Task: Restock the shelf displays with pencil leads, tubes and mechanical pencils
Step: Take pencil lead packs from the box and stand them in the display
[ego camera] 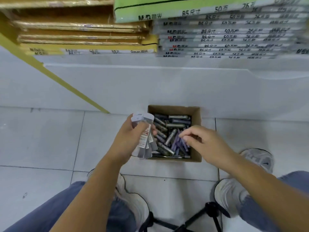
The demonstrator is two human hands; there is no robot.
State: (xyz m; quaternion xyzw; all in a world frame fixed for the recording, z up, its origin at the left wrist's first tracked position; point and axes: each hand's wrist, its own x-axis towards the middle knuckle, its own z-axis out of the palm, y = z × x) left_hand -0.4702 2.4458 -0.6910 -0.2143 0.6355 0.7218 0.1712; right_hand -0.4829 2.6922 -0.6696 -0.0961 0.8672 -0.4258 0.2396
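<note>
At frame centre, the left hand grips a fanned bundle of grey-and-white carded lead packs beside a small open brown cardboard box of silver and purple tubes. The right hand hovers over the tubes, fingertips drawn together; whether it pinches one, I cannot tell.

The fan of flat carded packets, pale grey with white hang tabs on top and one red-and-white label showing, stands roughly upright in your left hand. It sits just over the left edge of the small open cardboard box on the floor. Inside the box, dark and silvery tubes lie jumbled across one another, with a cluster of purple tubes leaning toward the right side.
</note>
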